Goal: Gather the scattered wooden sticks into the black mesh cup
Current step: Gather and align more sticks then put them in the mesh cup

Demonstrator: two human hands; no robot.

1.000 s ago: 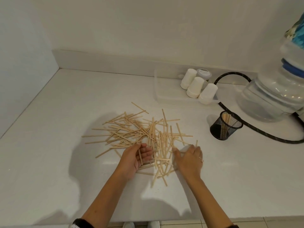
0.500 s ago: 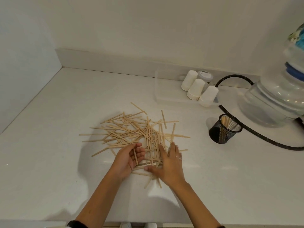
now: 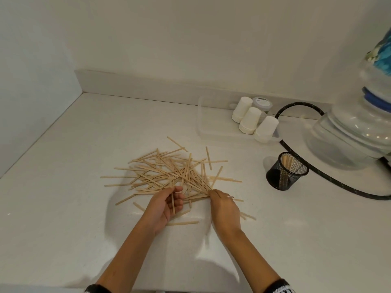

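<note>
My left hand (image 3: 167, 205) cups one stick, palm up; my right hand (image 3: 224, 206) pinches sticks (image 3: 169, 172) mid-bench. Better to align ends before lifting toward mesh cup (image 3: 285, 172)

Setting looked like a pantry or drinks corner of an office or home: a white countertop (image 3: 63, 208) ran into a plain wall corner with a low upstand. A large clear water bottle (image 3: 355, 132) stood at the right beside a black hose (image 3: 330, 182). Upturned white paper cups (image 3: 249, 120) sat in a clear tray (image 3: 209, 132) near the wall
</note>
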